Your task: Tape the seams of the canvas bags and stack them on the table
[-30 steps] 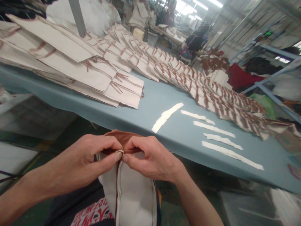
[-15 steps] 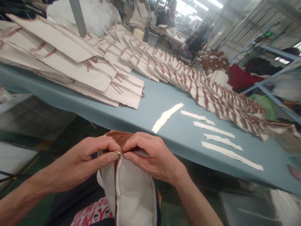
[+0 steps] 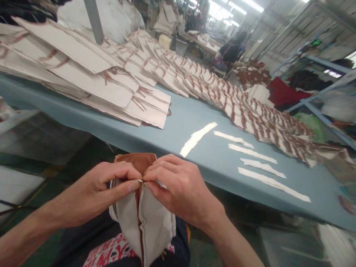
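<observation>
Over my lap, my left hand (image 3: 97,194) and my right hand (image 3: 175,189) pinch the top edge of a cream cloth bag (image 3: 150,226) with a brown lining (image 3: 136,162). Thumbs and forefingers of both hands meet at the bag's middle seam, fingers closed on the cloth. The bag hangs down between my wrists, creased along a brown seam line. Both hands sit just in front of the near edge of the blue table (image 3: 172,122).
Stacks of cream bags with brown cords (image 3: 91,78) cover the table's left. A long overlapping row of bags (image 3: 236,104) runs along its far side. Several white cloth strips (image 3: 258,154) lie on the right. A person (image 3: 232,50) works far back; metal shelving (image 3: 325,89) stands right.
The bag has been gathered in and twisted, looking narrower and more creased below my hands. My right hand has closed further over the top edge; both hands stay in place.
</observation>
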